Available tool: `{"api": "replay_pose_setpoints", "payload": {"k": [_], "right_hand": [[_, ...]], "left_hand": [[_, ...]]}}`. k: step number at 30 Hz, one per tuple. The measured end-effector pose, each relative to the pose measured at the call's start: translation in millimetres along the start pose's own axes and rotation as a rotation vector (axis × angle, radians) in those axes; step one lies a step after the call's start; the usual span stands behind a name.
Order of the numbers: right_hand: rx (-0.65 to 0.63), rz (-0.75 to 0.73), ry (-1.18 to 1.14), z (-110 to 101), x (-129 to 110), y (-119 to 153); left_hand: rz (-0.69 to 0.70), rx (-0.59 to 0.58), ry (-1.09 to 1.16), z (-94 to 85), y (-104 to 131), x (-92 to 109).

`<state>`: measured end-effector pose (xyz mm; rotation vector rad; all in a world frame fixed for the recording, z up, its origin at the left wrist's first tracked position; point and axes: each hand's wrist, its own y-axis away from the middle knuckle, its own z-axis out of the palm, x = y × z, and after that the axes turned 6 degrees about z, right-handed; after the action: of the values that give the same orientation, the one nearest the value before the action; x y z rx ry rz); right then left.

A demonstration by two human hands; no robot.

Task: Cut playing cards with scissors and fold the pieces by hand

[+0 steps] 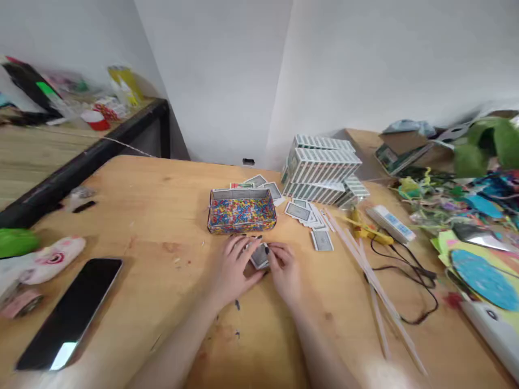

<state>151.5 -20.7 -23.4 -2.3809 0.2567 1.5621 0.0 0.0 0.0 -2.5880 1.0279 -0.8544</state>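
Note:
In front of me, my left hand (235, 270) has its fingers and thumb around a small stack of playing cards (259, 257) with grey backs, low over the wooden table. My right hand (285, 273) pinches the right edge of the same cards with curled fingers. Just beyond my hands stands an open box (242, 228) covered in a multicoloured pattern. Pale cards show along its far wall. Loose playing cards (300, 210) lie scattered to the right of the box, and more cards (272, 190) lie behind it.
Green-and-white striped boxes (324, 165) are stacked at the back. To the right lie pale glue sticks (375, 281), a yellow glue gun (367, 229) with a black cord, and a power strip (391, 223). A phone (71, 313) rests on the left. Craft scraps (466, 200) crowd the right side.

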Motion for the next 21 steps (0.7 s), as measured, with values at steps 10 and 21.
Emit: {"api": "replay_pose_setpoints", "payload": {"k": [10,21], "right_hand": [[0.169,-0.014,0.115,-26,14,-20],[-0.121,-0.028,0.993,-72,8,-127]], "left_hand": [[-0.045,0.179,0.073,2.4,3,-6],[-0.164,0.311,0.265,-2.8,6,-11]]}}
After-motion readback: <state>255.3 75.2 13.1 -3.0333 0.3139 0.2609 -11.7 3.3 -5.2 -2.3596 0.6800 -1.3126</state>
